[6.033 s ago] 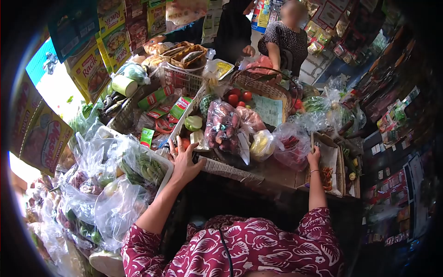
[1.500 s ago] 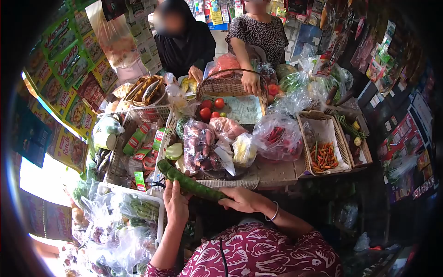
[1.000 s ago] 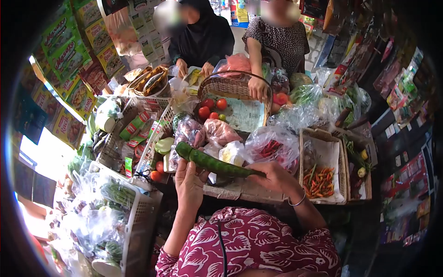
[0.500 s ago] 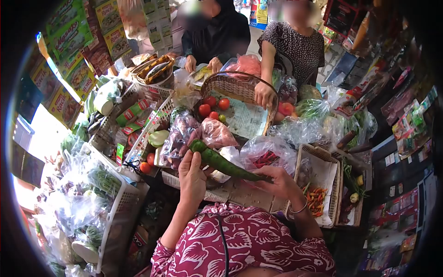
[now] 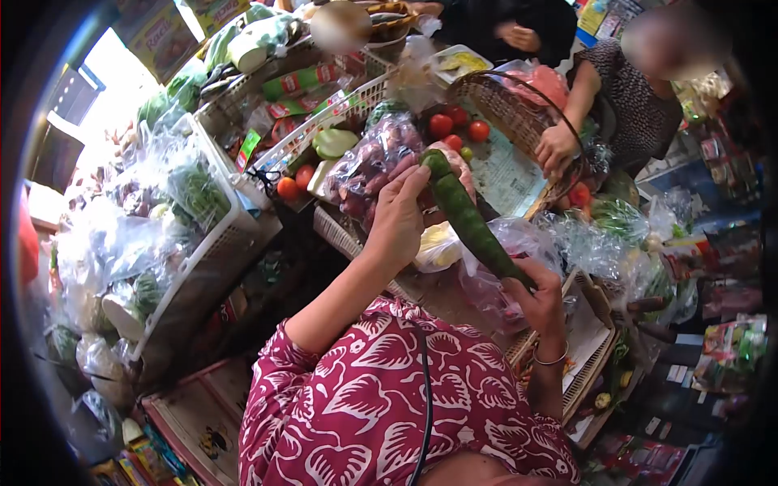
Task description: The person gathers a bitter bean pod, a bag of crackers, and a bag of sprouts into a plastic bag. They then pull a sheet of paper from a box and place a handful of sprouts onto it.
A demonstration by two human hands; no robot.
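A long, bumpy green petai pod (image 5: pixel 472 220) is stretched between my two hands, slanting down to the right. My left hand (image 5: pixel 399 212) pinches its upper end, near a clear bag of shallots (image 5: pixel 369 174). Around the lower tip, the fingers of my right hand (image 5: pixel 535 296) are closed. Beneath the pod lie a plastic bag with something yellow in it (image 5: pixel 438 246) and another clear plastic bag (image 5: pixel 502 304). Beyond it, a wicker basket (image 5: pixel 494 104) holds red tomatoes (image 5: pixel 441 125).
Another person's hand (image 5: pixel 557 150) rests on the wicker basket's rim. A second person's hand (image 5: pixel 519 37) is farther back. White plastic crates (image 5: pixel 212 251) with bagged vegetables stand at left. A tan basket (image 5: pixel 596 356) is at right, with hanging sachets (image 5: pixel 733 352) beyond.
My view has turned and tilted, shifting the stall across the picture. The pod has gone from nearly level to a steeper slant, still held at both ends.
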